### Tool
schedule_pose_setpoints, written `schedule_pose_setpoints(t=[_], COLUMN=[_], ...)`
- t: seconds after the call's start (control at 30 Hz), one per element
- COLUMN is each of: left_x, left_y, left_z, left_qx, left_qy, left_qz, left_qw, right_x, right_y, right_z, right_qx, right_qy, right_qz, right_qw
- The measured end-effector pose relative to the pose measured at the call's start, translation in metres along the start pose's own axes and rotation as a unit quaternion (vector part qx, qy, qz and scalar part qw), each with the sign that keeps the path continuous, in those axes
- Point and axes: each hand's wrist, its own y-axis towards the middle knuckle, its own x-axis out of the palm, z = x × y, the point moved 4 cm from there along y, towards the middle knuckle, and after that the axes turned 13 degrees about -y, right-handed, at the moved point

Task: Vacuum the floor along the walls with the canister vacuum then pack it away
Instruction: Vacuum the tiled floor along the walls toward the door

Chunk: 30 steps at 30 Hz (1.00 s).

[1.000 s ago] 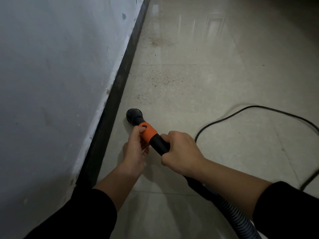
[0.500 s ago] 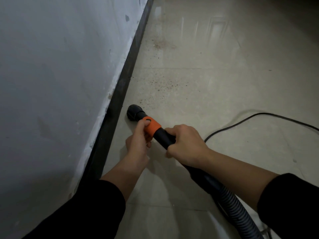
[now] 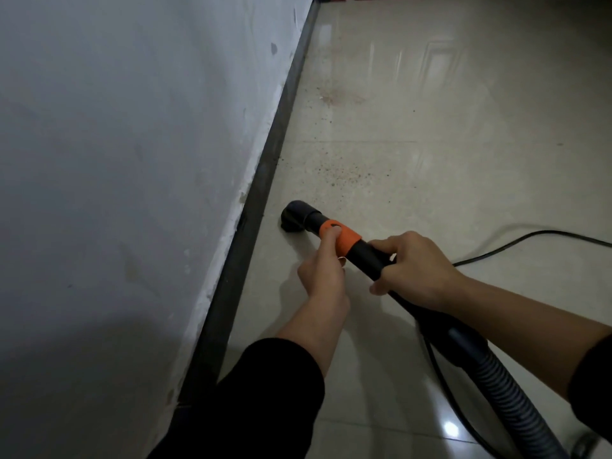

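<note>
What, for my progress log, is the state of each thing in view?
Nozzle: mouth down on the floor beside the baseboard.
Left hand: pinches the orange collar.
Right hand: grips the black tube.
Ribbed hose: attached to the tube.
Power cord: lying loose on the floor.
Dirt specks: unvacuumed, ahead of the nozzle.

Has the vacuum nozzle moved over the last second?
Yes. The nozzle has crept forward along the baseboard, nearer the speckled dirt patch. The left hand and right hand hold its wand.
</note>
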Motion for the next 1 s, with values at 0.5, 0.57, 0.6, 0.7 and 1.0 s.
schedule_pose_setpoints(t=[0.5,0.57,0.6,0.7,1.0], left_x=[-0.022,-0.02,-0.02,-0.021,-0.006], left_y=[0.041,0.043,0.044,0.047,0.038], left_z=[0.042,0.043,0.043,0.04,0.023], left_qx=[0.05,0.058,0.061,0.058,0.034], left_qy=[0.097,0.098,0.095,0.078,0.057], left_qz=[-0.004,-0.007,-0.01,-0.023,-0.055], left_qw=[0.994,0.994,0.994,0.995,0.996], right_x=[0.025,0.027,0.028,0.026,0.007], right_y=[0.024,0.023,0.022,0.018,0.004], right_z=[-0.03,-0.032,-0.034,-0.037,-0.027], right_qx=[-0.044,-0.047,-0.05,-0.054,-0.027], right_qy=[0.04,0.042,0.045,0.053,0.031], right_qz=[0.022,0.023,0.022,0.017,0.016], right_qw=[0.998,0.998,0.997,0.997,0.999])
